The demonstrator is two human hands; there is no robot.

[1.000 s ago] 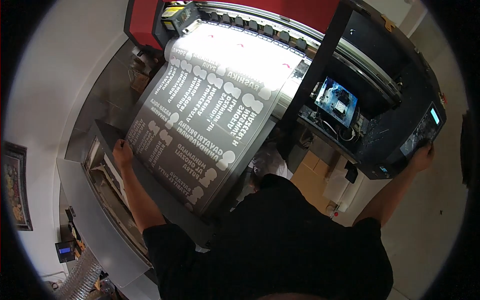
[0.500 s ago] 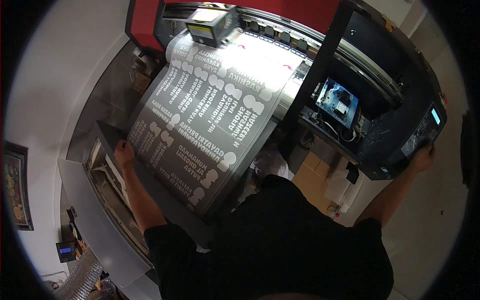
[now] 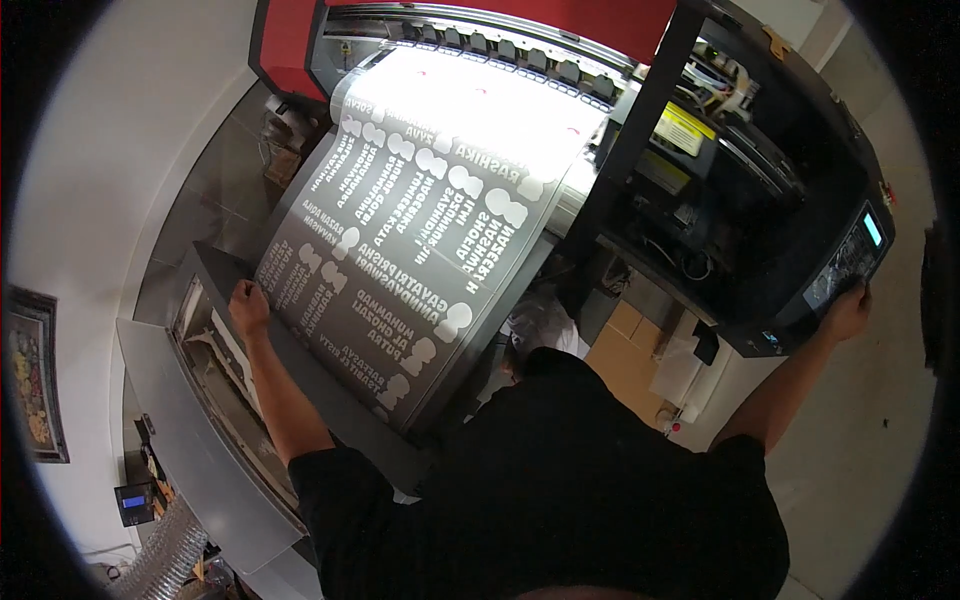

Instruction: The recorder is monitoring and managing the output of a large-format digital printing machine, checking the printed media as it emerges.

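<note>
A large-format printer (image 3: 492, 22) with red and black housing feeds out a dark grey printed sheet (image 3: 400, 290) covered in pale mirrored lettering and rounded shapes. The sheet slopes down toward me, brightly lit at its far end. My left hand (image 3: 249, 306) is closed at the dark rim (image 3: 222, 268) of the machine below, beside the sheet's left edge. At far right, my right hand (image 3: 848, 312) is curled about the lower corner of the control panel (image 3: 850, 258); some of its fingers are hidden. The print carriage (image 3: 680, 140), with a yellow label, is inside the right housing.
A grey machine lid (image 3: 225, 440) curves along the left, with a flexible silver duct (image 3: 165, 545) below. Cardboard boxes (image 3: 625, 350) and a white roll (image 3: 690, 385) sit under the printer. A framed picture (image 3: 35, 375) hangs at far left.
The print carriage has travelled right along its rail, from above the sheet's left side into the right housing. Both hands have stayed in place.
</note>
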